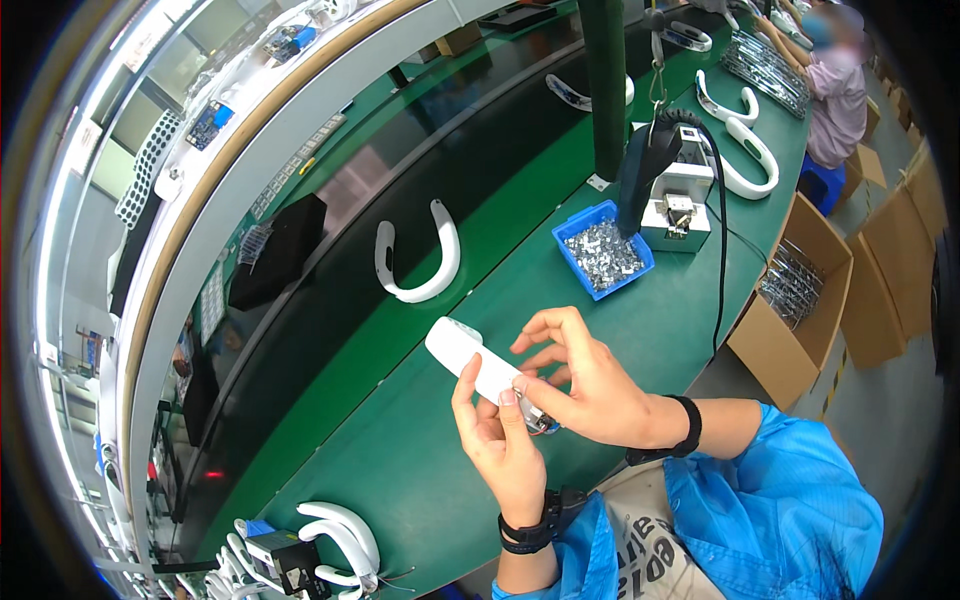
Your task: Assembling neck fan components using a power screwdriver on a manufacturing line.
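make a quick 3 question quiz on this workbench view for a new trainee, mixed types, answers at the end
1. What fills the blue bin?
2. True or false: the person's left hand is empty.
3. Where is the open cardboard box with thin metal parts inside?
A) left of the green table
B) right of the green table
C) on top of the green table

Key:
1. Small metal pieces.
2. False: it grips a long white part between thumb and fingers.
3. B.
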The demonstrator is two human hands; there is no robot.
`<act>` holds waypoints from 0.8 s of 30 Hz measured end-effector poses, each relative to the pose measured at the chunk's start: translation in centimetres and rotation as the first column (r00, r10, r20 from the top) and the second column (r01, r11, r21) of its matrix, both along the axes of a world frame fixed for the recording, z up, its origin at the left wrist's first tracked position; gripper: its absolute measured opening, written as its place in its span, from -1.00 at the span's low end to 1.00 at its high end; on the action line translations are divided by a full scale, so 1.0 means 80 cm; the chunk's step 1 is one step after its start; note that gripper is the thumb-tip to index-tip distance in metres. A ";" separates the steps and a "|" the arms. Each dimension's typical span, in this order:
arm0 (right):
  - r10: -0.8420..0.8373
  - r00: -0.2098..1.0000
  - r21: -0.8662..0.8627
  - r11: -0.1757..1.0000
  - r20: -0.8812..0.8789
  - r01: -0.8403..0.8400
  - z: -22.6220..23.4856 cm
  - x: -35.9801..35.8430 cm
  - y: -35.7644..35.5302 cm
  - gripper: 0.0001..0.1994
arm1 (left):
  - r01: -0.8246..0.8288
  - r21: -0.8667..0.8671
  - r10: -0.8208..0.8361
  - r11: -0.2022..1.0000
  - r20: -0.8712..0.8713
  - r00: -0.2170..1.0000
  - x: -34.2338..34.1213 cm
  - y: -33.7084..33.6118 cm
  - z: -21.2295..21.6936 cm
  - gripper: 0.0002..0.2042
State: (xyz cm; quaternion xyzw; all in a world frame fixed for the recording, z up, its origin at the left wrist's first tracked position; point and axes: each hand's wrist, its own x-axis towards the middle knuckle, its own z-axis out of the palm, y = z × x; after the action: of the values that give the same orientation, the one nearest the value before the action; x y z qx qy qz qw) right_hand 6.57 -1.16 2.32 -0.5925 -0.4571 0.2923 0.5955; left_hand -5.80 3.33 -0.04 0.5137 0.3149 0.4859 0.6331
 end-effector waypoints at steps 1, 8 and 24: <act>0.008 0.999 0.011 1.000 -0.053 -0.007 -0.003 0.001 -0.001 -0.57 | -0.050 0.028 0.050 0.998 -0.033 0.998 0.000 -0.002 -0.002 -0.52; 0.137 0.978 0.123 0.985 -0.158 -0.118 -0.038 0.007 -0.022 -0.65 | -0.046 0.042 0.045 0.998 0.022 0.999 0.010 -0.006 0.000 -0.53; -0.631 0.771 0.470 0.708 0.085 0.527 -0.033 0.153 -0.050 -0.49 | 0.258 0.001 -0.258 0.966 -0.051 0.965 0.033 -0.007 0.016 -0.57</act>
State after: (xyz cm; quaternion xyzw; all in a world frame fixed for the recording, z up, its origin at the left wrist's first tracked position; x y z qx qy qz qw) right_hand 18.78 -5.20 -0.35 -0.5944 -0.3664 -0.0900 0.7102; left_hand -3.15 2.80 1.21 0.5649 0.2591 0.3876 0.6809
